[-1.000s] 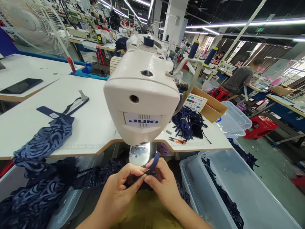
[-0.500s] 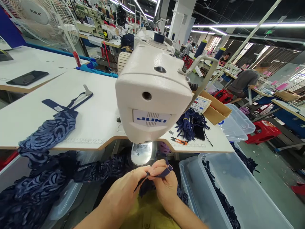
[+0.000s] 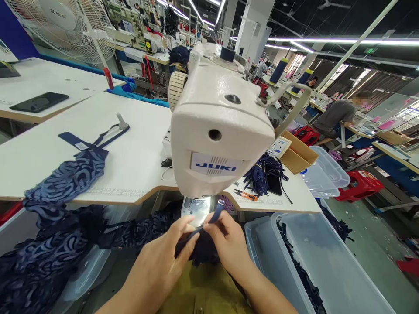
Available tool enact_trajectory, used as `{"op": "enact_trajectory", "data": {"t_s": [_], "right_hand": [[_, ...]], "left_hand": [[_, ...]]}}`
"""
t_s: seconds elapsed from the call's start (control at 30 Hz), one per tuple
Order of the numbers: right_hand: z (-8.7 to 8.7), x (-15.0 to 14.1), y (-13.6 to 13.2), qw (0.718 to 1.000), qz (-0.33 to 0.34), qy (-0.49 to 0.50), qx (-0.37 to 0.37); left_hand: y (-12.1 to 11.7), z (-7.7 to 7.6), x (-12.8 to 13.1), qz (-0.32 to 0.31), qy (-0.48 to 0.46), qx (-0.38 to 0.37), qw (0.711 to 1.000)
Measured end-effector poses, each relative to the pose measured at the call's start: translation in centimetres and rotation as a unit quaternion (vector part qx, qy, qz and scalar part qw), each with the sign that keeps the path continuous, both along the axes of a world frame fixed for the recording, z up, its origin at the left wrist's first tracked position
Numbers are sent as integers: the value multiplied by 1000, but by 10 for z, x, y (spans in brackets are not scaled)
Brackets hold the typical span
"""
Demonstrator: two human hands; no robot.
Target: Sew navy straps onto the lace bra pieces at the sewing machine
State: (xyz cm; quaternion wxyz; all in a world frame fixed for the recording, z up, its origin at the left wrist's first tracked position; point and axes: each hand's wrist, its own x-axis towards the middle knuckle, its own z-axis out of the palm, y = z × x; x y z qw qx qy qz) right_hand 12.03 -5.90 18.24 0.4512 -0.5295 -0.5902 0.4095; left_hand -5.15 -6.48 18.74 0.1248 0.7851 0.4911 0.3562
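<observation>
Just below the needle area of a white sewing machine (image 3: 222, 126), my left hand (image 3: 160, 261) pinches dark navy fabric between thumb and fingers. Beside it, my right hand (image 3: 231, 246) is closed on a navy strap (image 3: 216, 212), whose end with a small metal ring or slider sticks up past the fingertips. More dark cloth (image 3: 205, 249) hangs beneath both hands; its shape is mostly hidden. The shiny metal sewing bed (image 3: 196, 210) is right behind the fingers. A patterned navy bra (image 3: 70, 179) with a strap lies on the table to the left.
On the white table (image 3: 137, 144), orange-handled thread snips (image 3: 247, 195) lie near a bundle of navy straps (image 3: 260, 174). Clear plastic bins (image 3: 330, 257) stand at the right. Patterned garments (image 3: 42, 261) fill the lower left. A person in grey (image 3: 337, 113) sits further off.
Both hands have moved forward, closer to the metal bed, and spread slightly apart. The strap's end has swung from pointing right to pointing up. The view has shifted a little.
</observation>
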Motion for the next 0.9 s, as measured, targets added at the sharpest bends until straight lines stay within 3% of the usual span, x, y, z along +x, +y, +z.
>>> {"op": "enact_trajectory", "data": {"t_s": [0.1,0.2,0.3,0.4,0.57,0.73,0.9], "right_hand": [[-1,-2,10,997,-24,-69,29],[-5,-4,17,991,-27,-112,72],[-8,-5,23,996,-21,-71,52],[-9,-4,31,1000,-20,13,-8],[-9,-1,41,983,57,159,-67],[-14,9,44,993,50,98,-29],[-14,12,54,1000,5,21,-13]], "left_hand": [[2,-2,-4,48,52,179,981],[3,-12,-8,-39,101,271,956],[7,-22,-10,-100,134,238,957],[15,-29,-11,-110,139,197,964],[22,-31,-9,-102,125,163,973],[22,-27,-4,-94,122,162,975],[22,-14,4,-67,115,201,971]]}}
